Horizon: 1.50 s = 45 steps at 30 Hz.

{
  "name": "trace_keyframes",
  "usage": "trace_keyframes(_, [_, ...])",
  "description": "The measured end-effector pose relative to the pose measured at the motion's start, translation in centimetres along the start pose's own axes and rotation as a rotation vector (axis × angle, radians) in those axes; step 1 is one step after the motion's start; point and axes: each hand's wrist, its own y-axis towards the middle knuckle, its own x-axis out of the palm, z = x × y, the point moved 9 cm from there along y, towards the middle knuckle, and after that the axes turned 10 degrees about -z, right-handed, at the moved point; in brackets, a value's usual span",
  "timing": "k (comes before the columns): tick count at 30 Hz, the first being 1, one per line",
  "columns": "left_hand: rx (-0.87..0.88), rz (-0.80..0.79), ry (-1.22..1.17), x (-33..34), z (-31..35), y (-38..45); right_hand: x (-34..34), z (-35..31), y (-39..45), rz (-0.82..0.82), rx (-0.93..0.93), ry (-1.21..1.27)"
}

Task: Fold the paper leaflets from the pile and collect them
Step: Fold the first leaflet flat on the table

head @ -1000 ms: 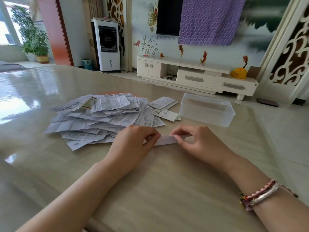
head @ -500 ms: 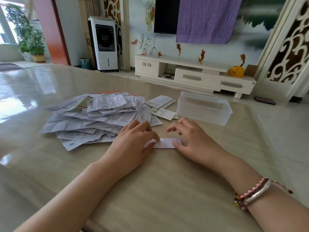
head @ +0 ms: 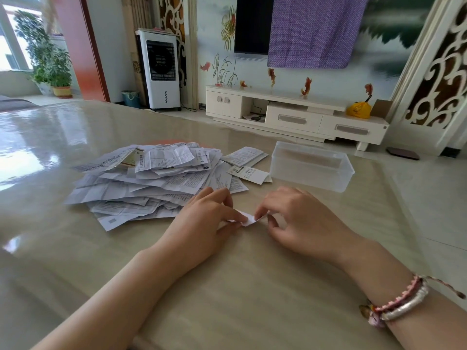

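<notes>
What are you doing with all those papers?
A person is folding paper leaflets at a table. Both hands work one small folded leaflet: the left hand pinches one end and the right hand pinches the other. A big pile of unfolded leaflets lies to the left, and a clear plastic box waits behind the hands. Nothing shows in the box.

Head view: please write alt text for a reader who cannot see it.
Both hands, left and right, pinch a small folded leaflet on a table. A pile lies left; a clear box stands behind.
</notes>
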Motion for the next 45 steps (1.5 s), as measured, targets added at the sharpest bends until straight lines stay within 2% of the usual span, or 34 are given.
trace_keyframes(5, [-0.015, -0.047, -0.123, 0.4, -0.5, 0.1, -0.2, 0.9, -0.1, 0.155, 0.091, 0.411])
trace_keyframes(9, [-0.102, -0.003, -0.169, -0.1, -1.7, 0.1, 2.6, 2.0, 1.1, 0.056, 0.177, 0.380])
trace_keyframes(13, [-0.204, 0.119, -0.074, -1.5, -2.4, -0.4, 3.6, 2.8, 1.4, -0.009, 0.231, 0.307])
trace_keyframes(15, [-0.168, 0.152, -0.025, -1.8, -1.8, -0.6, 3.6, 2.6, 1.4, -0.020, 0.231, 0.272])
trace_keyframes(19, [-0.044, 0.062, 0.078, -0.8, -0.2, -0.5, 3.6, 2.1, 1.1, -0.028, 0.210, 0.286])
trace_keyframes(24, [-0.032, 0.042, 0.104, -0.8, -0.2, -0.6, 3.2, 2.5, 0.9, -0.020, 0.233, 0.225])
trace_keyframes(28, [-0.083, 0.047, -0.001, -1.1, -0.7, -0.7, 1.9, 1.5, 0.5, 0.042, 0.090, 0.314])
trace_keyframes(30, [-0.150, 0.094, -0.128, -1.6, -1.4, -0.8, 1.9, 0.7, 0.5, -0.014, -0.010, 0.365])
trace_keyframes(32, [-0.228, 0.130, -0.225, -2.0, -2.4, -1.0, 2.4, 0.1, 0.5, -0.084, -0.069, 0.300])
trace_keyframes(34, [-0.274, 0.144, -0.242, -2.5, -3.0, -1.0, 2.5, -0.2, 0.5, -0.081, -0.087, 0.158])
trace_keyframes(39, [-0.323, 0.259, -0.044, -5.7, -4.4, -1.9, 2.5, -1.6, 0.9, -0.051, -0.166, -0.143])
trace_keyframes(41, [-0.387, 0.244, 0.049, -6.6, -5.5, -2.4, 1.9, -1.5, 1.0, 0.009, -0.129, -0.154])
trace_keyframes(45, [-0.482, 0.167, 0.118, -7.0, -7.9, -2.9, -0.5, 0.0, 1.8, 0.227, 0.070, -0.139])
